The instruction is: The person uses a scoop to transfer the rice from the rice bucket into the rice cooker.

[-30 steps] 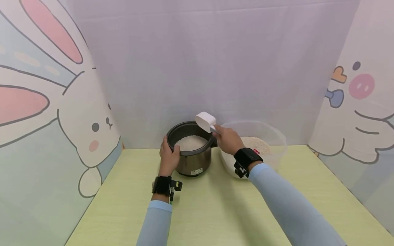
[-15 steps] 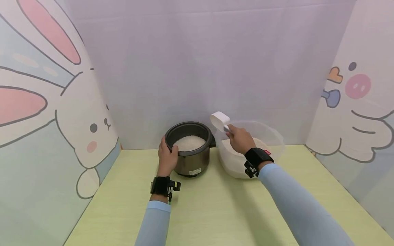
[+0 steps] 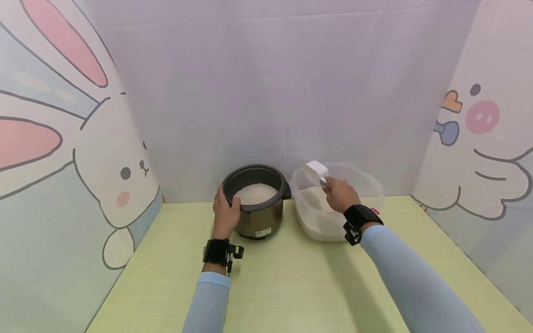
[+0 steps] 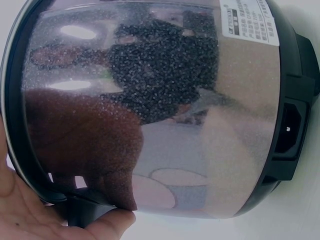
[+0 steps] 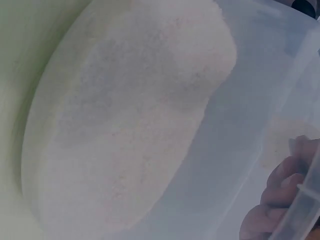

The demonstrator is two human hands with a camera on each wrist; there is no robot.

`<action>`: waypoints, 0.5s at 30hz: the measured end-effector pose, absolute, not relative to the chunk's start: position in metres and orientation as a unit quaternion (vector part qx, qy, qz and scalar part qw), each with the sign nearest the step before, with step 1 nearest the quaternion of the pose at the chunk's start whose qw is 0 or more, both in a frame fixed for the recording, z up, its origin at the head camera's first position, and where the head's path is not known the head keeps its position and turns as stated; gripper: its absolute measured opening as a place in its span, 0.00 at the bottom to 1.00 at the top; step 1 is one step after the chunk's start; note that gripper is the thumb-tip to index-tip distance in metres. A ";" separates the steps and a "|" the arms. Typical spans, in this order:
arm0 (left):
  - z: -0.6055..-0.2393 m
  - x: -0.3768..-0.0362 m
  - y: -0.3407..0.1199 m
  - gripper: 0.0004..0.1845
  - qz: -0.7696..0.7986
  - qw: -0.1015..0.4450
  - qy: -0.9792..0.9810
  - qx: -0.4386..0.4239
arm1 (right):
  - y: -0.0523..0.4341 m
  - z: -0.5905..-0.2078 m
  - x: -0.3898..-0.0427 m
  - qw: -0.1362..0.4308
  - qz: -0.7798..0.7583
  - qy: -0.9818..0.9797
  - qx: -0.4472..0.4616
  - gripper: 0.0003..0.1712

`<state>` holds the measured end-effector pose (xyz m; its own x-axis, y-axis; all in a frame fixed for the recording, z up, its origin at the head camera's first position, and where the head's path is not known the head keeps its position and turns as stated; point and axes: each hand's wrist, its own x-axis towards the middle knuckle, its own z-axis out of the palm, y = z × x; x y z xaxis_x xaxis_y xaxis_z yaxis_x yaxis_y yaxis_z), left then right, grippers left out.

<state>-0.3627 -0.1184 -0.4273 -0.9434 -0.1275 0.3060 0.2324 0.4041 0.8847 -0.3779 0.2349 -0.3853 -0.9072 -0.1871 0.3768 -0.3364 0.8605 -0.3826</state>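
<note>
While the left hand steadies the rice cooker at its left edge, the right hand has its grip clenched on the handle of a white scoop. The left grip is closed around the cooker's rim and side, the thumb toward the front; the left wrist view shows this thumb against the glossy dark wall, with a printed label and a black power socket near the base. The cooker stands upright on the pale green table, close to the lilac backdrop, with white rice inside.

Just to its right sits a translucent tub, part-filled with more rice, which slopes down from one side in the right wrist view. The scoop is over the tub's left part, near the back rim, tipped with its mouth toward the cooker; whether it contains grains cannot be told. Both wrists wear black bands, above light blue sleeves.
</note>
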 end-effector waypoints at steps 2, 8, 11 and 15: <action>-0.427 -0.363 -0.118 0.40 -0.544 0.164 -0.822 -0.031 | 0.237 -0.388 -0.378 0.154 0.226 -0.954 0.126 0.10; -0.428 -0.364 -0.118 0.40 -0.543 0.164 -0.823 -0.030 | 0.239 -0.390 -0.378 0.114 0.215 -0.966 0.088 0.11; -0.429 -0.365 -0.119 0.40 -0.542 0.164 -0.823 -0.032 | 0.238 -0.389 -0.378 0.088 0.207 -0.972 0.060 0.13; -0.429 -0.365 -0.119 0.40 -0.543 0.163 -0.823 -0.032 | 0.235 -0.389 -0.379 0.061 0.189 -0.979 0.037 0.17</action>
